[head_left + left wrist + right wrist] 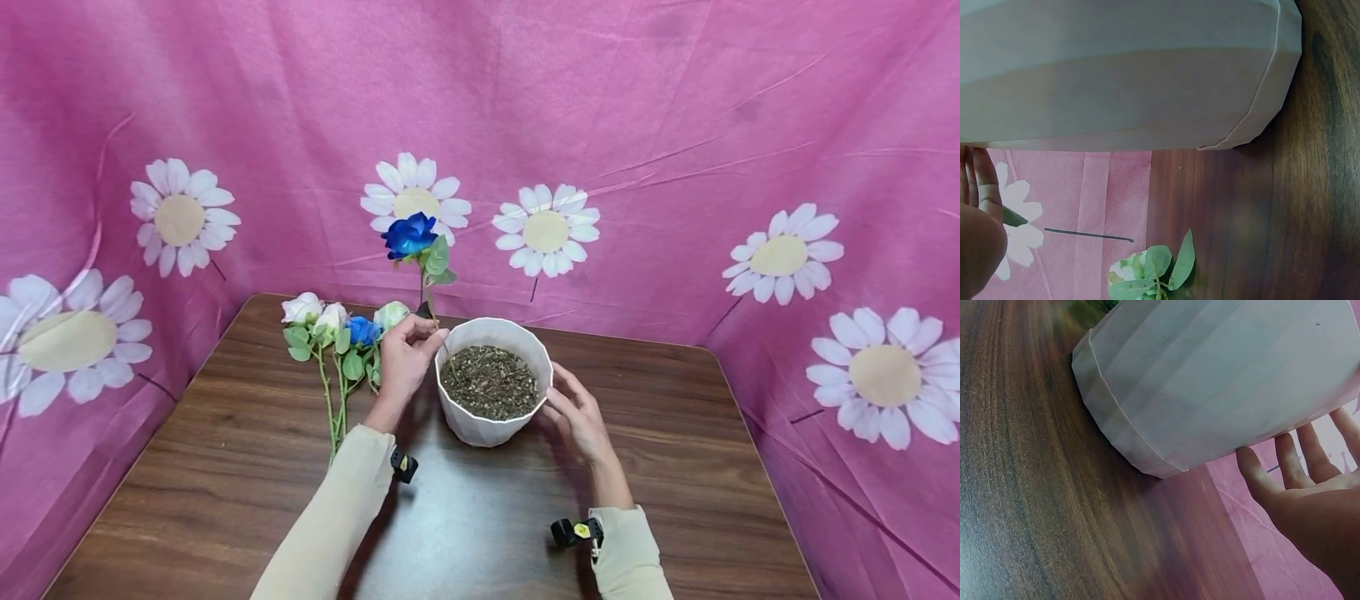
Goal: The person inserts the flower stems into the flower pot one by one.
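A white faceted flowerpot (pixel 480 429) stands upright on the table, filled with dark, flecked soil (pixel 491 383). Thumb and fingers of my left hand (pixel 405 358) pinch the stem of a blue rose (pixel 410 236) at the pot's left rim. The rose's bloom is up, and its lower stem slants inside the rim toward the soil; whether its end is buried I cannot tell. My right hand (pixel 581 417) steadies the pot's right side. In the right wrist view, its fingertips (pixel 1249 456) touch the pot wall, fingers spread and only slightly bent.
Left of the pot lie more flowers on the brown wooden table (pixel 225 450): pale pink roses (pixel 302 307), another blue rose (pixel 363 331) and a pale green one (pixel 391 314). Pink cloth (pixel 637 100) with printed daisies hangs behind and beside the table.
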Tool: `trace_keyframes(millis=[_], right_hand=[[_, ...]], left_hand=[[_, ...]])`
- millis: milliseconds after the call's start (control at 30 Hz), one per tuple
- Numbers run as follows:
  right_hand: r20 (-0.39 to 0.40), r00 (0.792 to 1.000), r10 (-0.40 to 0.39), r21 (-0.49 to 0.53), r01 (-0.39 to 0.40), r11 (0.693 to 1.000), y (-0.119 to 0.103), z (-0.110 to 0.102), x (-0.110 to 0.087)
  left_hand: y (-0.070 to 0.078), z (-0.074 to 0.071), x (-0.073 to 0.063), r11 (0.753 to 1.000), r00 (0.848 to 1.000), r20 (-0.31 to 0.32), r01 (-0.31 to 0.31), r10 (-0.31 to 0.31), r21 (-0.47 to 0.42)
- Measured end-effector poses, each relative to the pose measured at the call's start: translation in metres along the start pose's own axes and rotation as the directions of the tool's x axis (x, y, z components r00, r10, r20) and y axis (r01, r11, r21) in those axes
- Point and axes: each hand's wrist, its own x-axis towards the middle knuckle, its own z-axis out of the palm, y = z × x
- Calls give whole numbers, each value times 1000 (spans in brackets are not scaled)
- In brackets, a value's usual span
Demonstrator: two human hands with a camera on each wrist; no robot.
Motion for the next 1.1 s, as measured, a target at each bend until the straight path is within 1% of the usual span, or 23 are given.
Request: trace_keyframes(millis=[67,167,233,267,333,400,433,500,567,633,667,767,867,933,1000,1100], right_hand=[[26,1000,-18,-1,18,1000,1,-2,0],[33,999,-16,-6,16,1000,1,-2,1],[25,1000,-6,-13,6,1000,0,-1,2],[6,1000,12,-16,-12,1000,-2,0,2],[-13,999,32,-24,-32,999,-4,2,2],[-36,998,52,-27,-53,998,-6,4,2],[-45,997,61,-29,-62,998,-7,5,2],[-59,996,73,-35,-75,997,-9,6,1],[-68,995,77,-39,-80,996,-10,6,1],[-71,995,76,-41,-79,996,-11,7,1],[-72,995,74,-42,-77,996,-10,7,1],[-71,995,69,-40,-72,997,-10,7,0],[-64,996,65,-37,-67,997,-9,6,1],[-63,996,62,-29,-64,998,-9,6,1],[-62,996,59,-24,-61,998,-9,6,1],[-59,997,55,-18,-56,998,-9,7,1]], left_hand=[[6,1,-2,1000,1000,-12,6,-6,8],[21,1,-6,999,1000,-21,-3,3,33],[32,0,-8,998,1000,-23,-8,9,55],[36,0,-9,998,1000,-23,-5,7,60],[39,-1,-10,999,1000,-26,8,-7,53],[28,-2,-9,1000,999,-42,19,-19,12],[25,-4,-9,1000,999,-49,24,-24,-11],[11,-6,-8,995,998,-55,27,-32,-95],[0,-8,-7,985,998,-49,29,-38,-171],[-1,-12,-7,972,998,-32,40,-49,-230],[-5,-14,-6,964,998,-24,47,-56,-260],[-7,-25,-5,961,996,-13,79,-86,-265],[-11,-39,-5,960,989,-9,144,-150,-240],[-14,-49,-6,961,980,-4,193,-197,-196],[-16,-60,-6,962,971,3,236,-238,-134],[-18,-76,-6,961,961,1,275,-275,-32]])
